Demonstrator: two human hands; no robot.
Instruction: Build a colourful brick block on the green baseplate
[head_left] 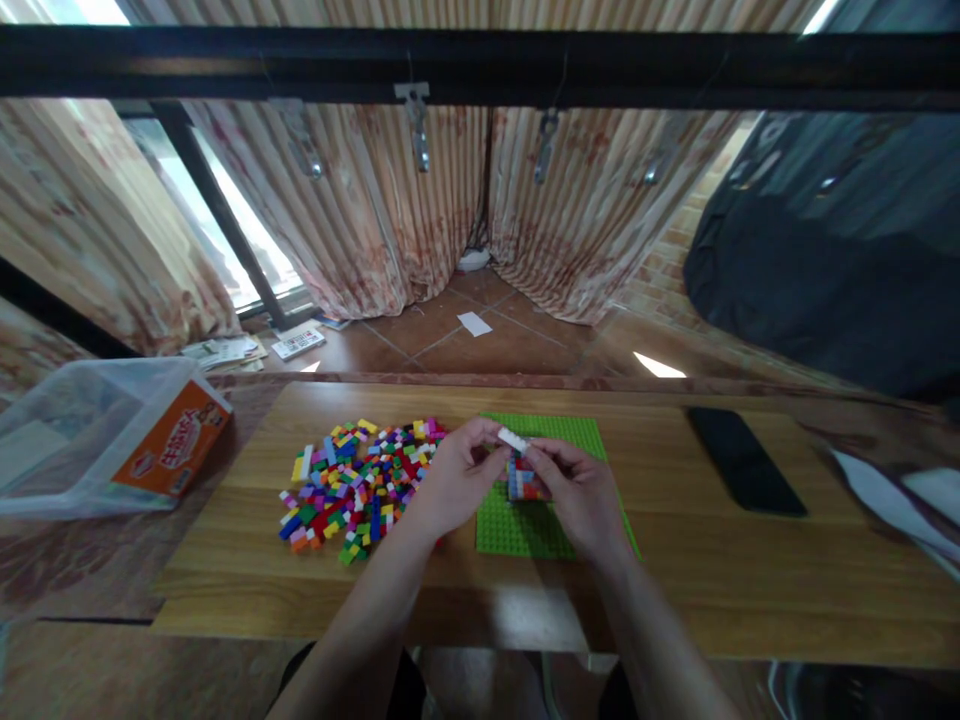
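Note:
Over the green baseplate [517, 530] my two hands meet at a small white toy brick [512, 439]. My left hand [461, 475] pinches the brick's left end between thumb and fingers. At its right end, the thumb and fingers of my right hand [581, 490] close on the same brick. Below it, a small block of joined bricks [523, 483], blue, red and grey, sits on the baseplate, partly covered by my fingers. A pile of loose colourful bricks [360, 470] lies to the left of my left hand.
On the wooden table [697, 570], a black phone-like slab [742, 460] lies at the right. A clear plastic bin [82, 400] with an orange label stands off the table's left end. White paper [892, 495] is beyond the right end. A dark bar [480, 68] crosses the top of view.

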